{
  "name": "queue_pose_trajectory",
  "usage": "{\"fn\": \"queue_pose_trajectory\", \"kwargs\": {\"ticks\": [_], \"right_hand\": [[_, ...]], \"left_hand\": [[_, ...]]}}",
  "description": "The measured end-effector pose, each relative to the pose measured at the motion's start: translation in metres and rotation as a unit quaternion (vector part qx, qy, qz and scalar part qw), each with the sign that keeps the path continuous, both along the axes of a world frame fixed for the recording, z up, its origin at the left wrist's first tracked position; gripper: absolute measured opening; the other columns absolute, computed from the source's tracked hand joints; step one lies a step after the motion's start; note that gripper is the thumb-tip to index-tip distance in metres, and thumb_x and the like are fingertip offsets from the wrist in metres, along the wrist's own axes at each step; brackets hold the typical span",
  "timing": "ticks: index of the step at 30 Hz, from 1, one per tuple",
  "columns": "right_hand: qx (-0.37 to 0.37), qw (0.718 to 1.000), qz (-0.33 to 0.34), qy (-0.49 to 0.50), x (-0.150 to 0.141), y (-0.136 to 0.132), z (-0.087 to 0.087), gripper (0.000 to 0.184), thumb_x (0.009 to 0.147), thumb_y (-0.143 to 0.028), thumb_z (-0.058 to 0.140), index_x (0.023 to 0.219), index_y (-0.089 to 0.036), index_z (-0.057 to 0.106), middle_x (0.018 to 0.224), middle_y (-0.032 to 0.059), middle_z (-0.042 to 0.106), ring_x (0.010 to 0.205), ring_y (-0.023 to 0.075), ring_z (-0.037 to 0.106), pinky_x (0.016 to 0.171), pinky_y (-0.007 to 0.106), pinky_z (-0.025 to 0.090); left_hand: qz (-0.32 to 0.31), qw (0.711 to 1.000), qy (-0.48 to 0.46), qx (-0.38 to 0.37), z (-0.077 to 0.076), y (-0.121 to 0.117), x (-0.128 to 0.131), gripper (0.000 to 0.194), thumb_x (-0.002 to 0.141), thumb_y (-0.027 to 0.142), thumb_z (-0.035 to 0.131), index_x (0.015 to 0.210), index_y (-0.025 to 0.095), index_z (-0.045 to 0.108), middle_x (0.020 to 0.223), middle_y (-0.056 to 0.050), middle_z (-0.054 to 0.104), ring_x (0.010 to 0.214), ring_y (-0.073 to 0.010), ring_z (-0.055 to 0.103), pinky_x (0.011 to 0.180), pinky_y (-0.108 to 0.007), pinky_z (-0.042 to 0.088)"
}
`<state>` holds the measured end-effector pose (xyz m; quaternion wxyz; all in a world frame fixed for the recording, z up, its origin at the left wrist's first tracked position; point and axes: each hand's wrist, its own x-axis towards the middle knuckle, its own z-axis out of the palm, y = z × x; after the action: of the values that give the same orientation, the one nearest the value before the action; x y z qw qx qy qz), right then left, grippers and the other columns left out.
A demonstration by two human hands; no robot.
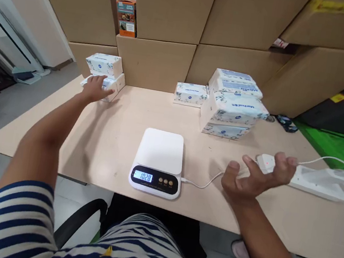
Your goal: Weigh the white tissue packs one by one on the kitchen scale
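Lower tissue pack: placed at the far left of the counter [119, 138], beneath an upper tissue pack [104, 65]; its front [119, 83] is partly covered by the left hand, so its long axis cannot be told with certainty.
Upper tissue pack: lies just beyond the left hand, its long axis set roughly left to right.
Left hand [95, 88]: fingers spread, thumb held apart, not clenched; whether the lower pack is touched cannot be told. By far the nearer hand to this pile.
Right hand [254, 182]: empty, palm turned up, fingers loosely bent, held beside the power strip [315, 185].
White scale [163, 147]: set between the hands, nearer the front edge; lit digits are shown, and a white cable [202, 186] is plugged into its side.
Right-hand pile [236, 108]: tissue packs stacked beyond the scale, beside a single pack [191, 94].
Cardboard boxes [158, 64]: stacked behind everything.
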<state>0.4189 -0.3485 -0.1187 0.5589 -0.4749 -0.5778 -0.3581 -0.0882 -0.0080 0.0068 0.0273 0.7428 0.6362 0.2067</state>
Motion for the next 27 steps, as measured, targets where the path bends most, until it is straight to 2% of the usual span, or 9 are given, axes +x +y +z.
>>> {"fn": "queue_pose_trajectory", "kwargs": {"ticks": [3,5,7,14,17,20,23,25,27], "right_hand": [[-0.006,0.999,-0.022,0.032,-0.003,0.003,0.008,0.038,0.09,-0.033,0.072,0.128,-0.034,0.074,0.167,0.014,0.049,0.165,0.0568,0.036,0.13,0.088,0.029],[-0.019,0.998,-0.037,0.039,-0.011,0.0,0.017,0.041,0.094,-0.033,0.067,0.135,-0.034,0.069,0.17,0.0142,0.047,0.165,0.0547,0.038,0.129,0.087,0.033],[-0.033,0.998,-0.041,0.045,-0.02,-0.004,0.023,0.042,0.098,-0.032,0.063,0.139,-0.033,0.066,0.171,0.0154,0.045,0.166,0.0532,0.038,0.129,0.086,0.035],[-0.06,0.996,-0.015,0.061,-0.029,-0.003,0.022,0.033,0.101,-0.035,0.061,0.132,-0.029,0.07,0.165,0.0172,0.046,0.164,0.0516,0.038,0.129,0.084,0.036],[-0.061,0.996,-0.001,0.062,-0.028,-0.001,0.019,0.034,0.1,-0.035,0.061,0.132,-0.028,0.071,0.164,0.0166,0.047,0.163,0.0492,0.039,0.131,0.083,0.033],[-0.066,0.995,-0.004,0.074,-0.031,0.001,0.019,0.032,0.1,-0.036,0.061,0.129,-0.028,0.072,0.162,0.0162,0.049,0.159,0.0462,0.044,0.131,0.082,0.034],[-0.091,0.993,-0.001,0.081,-0.037,0.003,0.018,0.029,0.1,-0.036,0.061,0.124,-0.028,0.075,0.157,0.0151,0.055,0.155,0.0431,0.05,0.131,0.079,0.036],[-0.11,0.991,0.005,0.078,-0.041,0.005,0.017,0.028,0.1,-0.035,0.062,0.123,-0.029,0.076,0.155,0.0145,0.057,0.154,0.0414,0.052,0.132,0.077,0.037],[-0.122,0.99,0.006,0.074,-0.041,0.007,0.015,0.027,0.099,-0.036,0.062,0.122,-0.029,0.076,0.155,0.0145,0.057,0.154,0.0415,0.052,0.132,0.077,0.037]], "left_hand": [[0.029,0.995,0.098,-0.024,-0.004,0.002,0.003,0.097,0.094,0.064,0.064,0.176,0.016,0.045,0.185,-0.023,0.036,0.171,-0.0508,0.029,0.141,-0.066,0.019],[0.046,0.992,0.116,-0.01,-0.012,-0.01,0.008,0.101,0.096,0.064,0.06,0.181,0.016,0.035,0.188,-0.024,0.029,0.172,-0.0514,0.026,0.141,-0.066,0.017],[0.04,0.989,0.138,-0.015,-0.014,-0.024,0.012,0.102,0.097,0.065,0.056,0.183,0.015,0.031,0.188,-0.024,0.029,0.171,-0.0517,0.027,0.14,-0.065,0.02],[0.009,0.977,0.203,-0.066,0.018,-0.054,0.015,0.097,0.1,0.07,0.044,0.181,0.017,0.037,0.18,-0.025,0.041,0.163,-0.0532,0.037,0.132,-0.068,0.033],[0.003,0.973,0.221,-0.061,0.019,-0.079,0.029,0.093,0.102,0.068,0.045,0.18,0.016,0.039,0.175,-0.027,0.045,0.159,-0.0539,0.04,0.131,-0.068,0.036],[0.009,0.975,0.216,-0.06,0.012,-0.117,0.048,0.092,0.104,0.068,0.044,0.178,0.015,0.041,0.169,-0.03,0.049,0.157,-0.054,0.044,0.13,-0.067,0.039],[-0.003,0.98,0.18,-0.089,0.005,-0.146,0.055,0.09,0.104,0.073,0.041,0.178,0.022,0.041,0.173,-0.026,0.047,0.161,-0.0527,0.043,0.129,-0.069,0.041],[-0.007,0.985,0.15,-0.079,0.006,-0.147,0.047,0.09,0.103,0.076,0.04,0.179,0.026,0.041,0.181,-0.021,0.041,0.168,-0.052,0.036,0.132,-0.071,0.037],[-0.012,0.993,0.112,-0.035,0.014,-0.128,0.03,0.096,0.099,0.079,0.047,0.178,0.025,0.041,0.186,-0.019,0.035,0.173,-0.0509,0.027,0.137,-0.072,0.029]]}}
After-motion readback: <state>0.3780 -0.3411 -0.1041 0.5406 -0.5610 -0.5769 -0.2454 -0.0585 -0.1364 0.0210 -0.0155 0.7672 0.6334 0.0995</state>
